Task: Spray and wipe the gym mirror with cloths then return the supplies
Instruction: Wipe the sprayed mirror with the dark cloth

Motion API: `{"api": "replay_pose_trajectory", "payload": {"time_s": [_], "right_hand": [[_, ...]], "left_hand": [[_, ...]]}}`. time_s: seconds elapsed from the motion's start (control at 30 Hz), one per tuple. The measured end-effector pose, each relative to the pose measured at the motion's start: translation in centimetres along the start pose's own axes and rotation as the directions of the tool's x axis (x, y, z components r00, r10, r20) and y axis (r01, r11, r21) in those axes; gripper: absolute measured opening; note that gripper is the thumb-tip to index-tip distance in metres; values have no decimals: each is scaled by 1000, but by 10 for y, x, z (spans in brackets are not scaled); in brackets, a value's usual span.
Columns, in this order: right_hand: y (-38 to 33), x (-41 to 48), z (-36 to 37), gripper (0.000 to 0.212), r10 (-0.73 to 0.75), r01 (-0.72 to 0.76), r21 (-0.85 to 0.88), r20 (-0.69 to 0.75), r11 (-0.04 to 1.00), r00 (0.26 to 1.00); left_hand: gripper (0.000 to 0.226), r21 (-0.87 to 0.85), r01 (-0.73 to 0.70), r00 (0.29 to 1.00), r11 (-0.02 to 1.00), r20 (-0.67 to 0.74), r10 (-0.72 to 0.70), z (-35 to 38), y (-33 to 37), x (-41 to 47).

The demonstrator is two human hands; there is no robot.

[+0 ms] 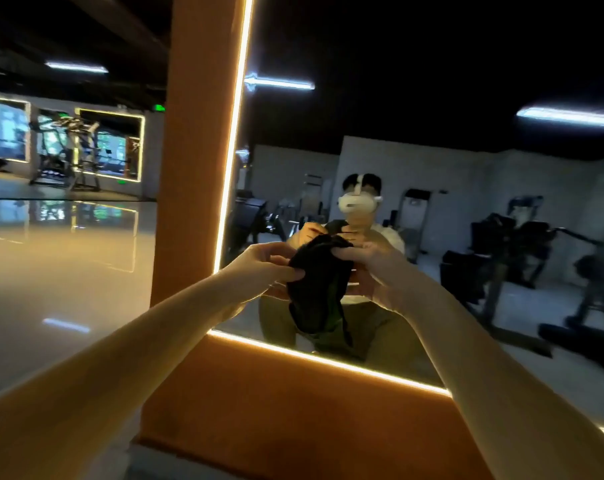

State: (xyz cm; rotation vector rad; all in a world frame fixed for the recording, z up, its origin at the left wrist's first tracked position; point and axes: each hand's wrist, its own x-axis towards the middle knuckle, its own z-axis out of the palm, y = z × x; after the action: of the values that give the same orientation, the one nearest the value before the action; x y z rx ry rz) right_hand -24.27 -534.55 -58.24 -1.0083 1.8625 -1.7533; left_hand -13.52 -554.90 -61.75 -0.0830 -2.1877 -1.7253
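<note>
Cloth (316, 289) was held bunched between both grips, its tail hung below them. Left hand (269, 265) was pinched on its left edge; right hand (373, 268) was clamped on its top right. Mirror (432, 202) was seen beyond the grips, frame (196, 150) left of them.

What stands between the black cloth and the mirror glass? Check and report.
Nothing visible. The black cloth hangs from the left hand and right hand, both pinching its top, in front of the mirror; only air lies between them.
</note>
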Motion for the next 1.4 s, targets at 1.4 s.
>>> {"api": "replay_pose_trajectory", "payload": {"time_s": [1.4], "right_hand": [[-18, -79, -200, 11, -220, 48, -311, -547, 949, 808]], "left_hand": [[50, 231, -78, 954, 970, 300, 5, 185, 44, 121]]}}
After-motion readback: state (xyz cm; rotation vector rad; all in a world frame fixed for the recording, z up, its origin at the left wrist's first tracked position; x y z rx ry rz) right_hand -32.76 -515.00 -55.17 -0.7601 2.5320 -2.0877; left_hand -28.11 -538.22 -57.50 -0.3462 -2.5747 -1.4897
